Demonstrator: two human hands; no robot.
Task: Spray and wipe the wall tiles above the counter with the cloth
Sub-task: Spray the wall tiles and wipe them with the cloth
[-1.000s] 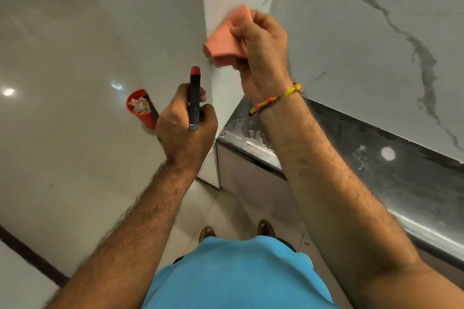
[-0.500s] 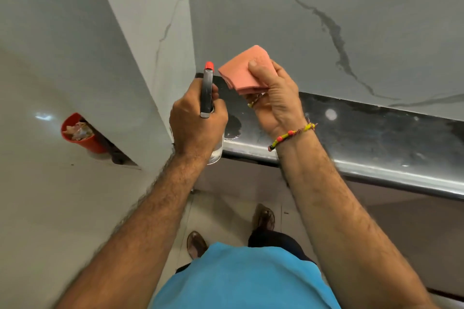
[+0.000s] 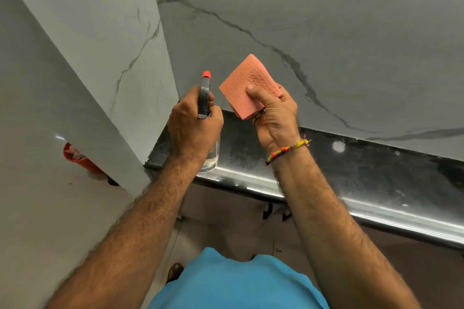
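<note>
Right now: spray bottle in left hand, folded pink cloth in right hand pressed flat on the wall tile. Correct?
Not quite. The head view shows the folded pink cloth held up in the right hand, off the wall tile, not pressed flat on it. The rest stands: the spray bottle is in the left hand.

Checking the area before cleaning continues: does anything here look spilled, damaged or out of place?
The dark counter is dusted with whitish specks and smears, plus one round pale spot. The dark lines on the wall tiles look like marble veining, not cracks. Nothing else stands out.
</note>
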